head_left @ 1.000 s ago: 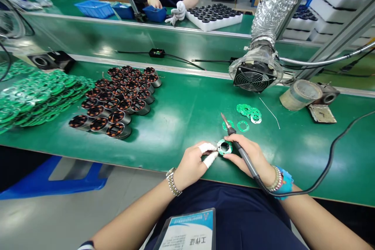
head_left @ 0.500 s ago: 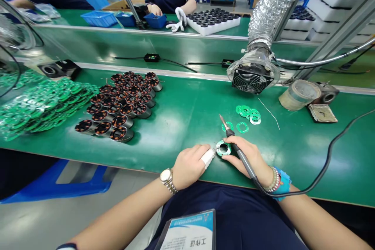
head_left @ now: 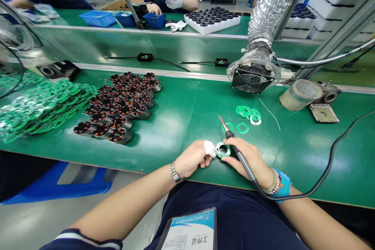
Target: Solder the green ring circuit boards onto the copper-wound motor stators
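My right hand (head_left: 249, 160) holds a soldering iron (head_left: 243, 162), its tip pointing up and away. The thumb and a finger of that hand also grip a part with a green ring board (head_left: 223, 150) on top. Against the ring's left side is my left hand (head_left: 196, 157), with a white covering on one finger and its fingers curled together; what they pinch, if anything, is hidden. Loose green ring boards (head_left: 242, 127) lie just beyond the iron's tip, and a small pile of them (head_left: 246, 111) sits farther back.
Coil-wound metal cylinders (head_left: 120, 105) stand at centre-left, beside heaped green boards (head_left: 43, 105). A fan with a duct (head_left: 252, 80), a round tin (head_left: 300, 94) and a sponge tray (head_left: 324, 113) are at right. Across the bench, a co-worker's gloved hand (head_left: 174, 1) is raised.
My left hand has rolled over and its fingers have curled beside the ring. The co-worker's gloved hand has lifted off the bench. The black boxes on the cable have shifted left.
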{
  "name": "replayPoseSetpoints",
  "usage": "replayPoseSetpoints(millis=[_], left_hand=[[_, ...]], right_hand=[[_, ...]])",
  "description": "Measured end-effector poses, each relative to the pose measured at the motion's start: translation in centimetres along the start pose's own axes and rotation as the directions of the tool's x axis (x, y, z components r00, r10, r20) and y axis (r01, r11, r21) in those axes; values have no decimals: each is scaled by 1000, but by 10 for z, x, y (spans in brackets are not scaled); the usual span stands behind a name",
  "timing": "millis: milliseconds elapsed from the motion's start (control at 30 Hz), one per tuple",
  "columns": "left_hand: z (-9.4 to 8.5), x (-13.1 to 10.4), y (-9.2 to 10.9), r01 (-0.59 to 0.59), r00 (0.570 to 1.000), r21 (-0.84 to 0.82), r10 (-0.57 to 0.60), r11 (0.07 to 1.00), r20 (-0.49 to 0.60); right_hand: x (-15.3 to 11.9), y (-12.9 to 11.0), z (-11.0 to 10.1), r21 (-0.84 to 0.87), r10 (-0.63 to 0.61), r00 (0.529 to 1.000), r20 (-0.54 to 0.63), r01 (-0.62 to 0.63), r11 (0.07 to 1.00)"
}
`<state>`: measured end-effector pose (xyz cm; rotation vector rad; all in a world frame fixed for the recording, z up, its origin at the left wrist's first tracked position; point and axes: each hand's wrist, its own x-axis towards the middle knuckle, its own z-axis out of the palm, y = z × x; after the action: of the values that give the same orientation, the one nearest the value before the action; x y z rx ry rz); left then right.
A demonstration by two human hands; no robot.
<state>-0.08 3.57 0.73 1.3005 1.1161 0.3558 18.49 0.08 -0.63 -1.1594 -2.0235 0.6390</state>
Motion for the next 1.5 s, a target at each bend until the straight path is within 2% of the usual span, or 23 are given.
replayPoseSetpoints(millis=[67, 100, 167, 200, 267, 333, 400, 467, 533, 600, 700, 767, 800, 867, 933, 1033, 1133, 1167, 1233, 1300, 1367, 1433, 1500], left_hand=[[-1, -1, -2, 141, 989, -190, -129, 971, 77], [-3, -4, -5, 123, 990, -181, -109, 976, 84], [-9, -9, -10, -56, 998, 7, 56, 998, 8], [-12, -11, -14, -177, 982, 154, 185, 972, -38], [-19, -13, -20, -388, 888, 418, 455, 821, -69], [-22, -11, -24, -535, 765, 558, 644, 634, 1], [-24, -7, -26, -615, 675, 613, 733, 496, 83], [-24, -5, -26, -640, 635, 639, 762, 426, 128], [-22, -4, -23, -635, 651, 635, 747, 440, 134], [-17, -4, -19, -586, 718, 607, 691, 537, 83], [-5, -3, -13, -413, 850, 460, 514, 786, -116], [6, -3, -12, -314, 892, 268, 380, 911, -246], [11, -3, -13, -291, 892, 189, 337, 938, -299], [20, -7, -18, -293, 853, 178, 340, 940, -395], [27, -14, -28, -331, 773, 364, 472, 871, -425], [32, -26, -45, -378, 663, 697, 704, 610, -257], [28, -35, -52, -352, 624, 861, 777, 367, -76], [24, -35, -50, -351, 633, 873, 773, 337, -44], [12, -33, -41, -392, 686, 833, 727, 390, -18], [-1, -26, -28, -417, 767, 718, 640, 557, -51], [-9, -18, -18, -365, 829, 625, 547, 690, -119], [-9, -13, -14, -332, 861, 595, 493, 732, -127], [-4, -13, -15, -330, 863, 609, 492, 721, -114]], right_hand=[[0, -1, 0, 2, 1, 1000, -2, -1, 1000], [0, -1, 0, 5, 0, 1000, -4, 0, 1000], [0, -1, 1, 12, -5, 1000, -9, 5, 1000], [0, 0, 1, 15, -8, 1000, -10, 8, 1000], [0, 0, 1, 23, -11, 1000, -12, 11, 1000], [0, 0, 1, 30, -8, 1000, -9, 8, 1000], [0, 0, 1, 35, -4, 1000, -4, 5, 999], [0, -1, 0, 35, -8, 1000, -4, 9, 999], [1, -2, 0, 31, -16, 1000, -8, 16, 999], [1, -2, 0, 23, -24, 1000, -14, 24, 999], [0, -2, 2, 6, -31, 999, -20, 31, 999], [0, -2, 4, -13, -30, 999, -28, 30, 999], [-1, -3, 5, -22, -29, 999, -33, 28, 999], [-2, -4, 7, -33, -25, 999, -40, 23, 999], [-2, -5, 8, -32, -20, 999, -38, 18, 999], [-3, -6, 9, -30, -13, 999, -34, 12, 999], [-4, -6, 9, -34, -16, 999, -28, 15, 999], [-4, -6, 9, -33, -20, 999, -29, 19, 999], [-3, -4, 10, -18, -32, 999, -40, 32, 999], [-1, -1, 8, 9, -43, 998, -38, 43, 999], [2, 1, 4, 40, -42, 999, -9, 43, 998], [3, 2, -3, 62, -23, 999, 31, 21, 998], [2, 0, -9, 60, 1, 999, 47, -4, 998]])
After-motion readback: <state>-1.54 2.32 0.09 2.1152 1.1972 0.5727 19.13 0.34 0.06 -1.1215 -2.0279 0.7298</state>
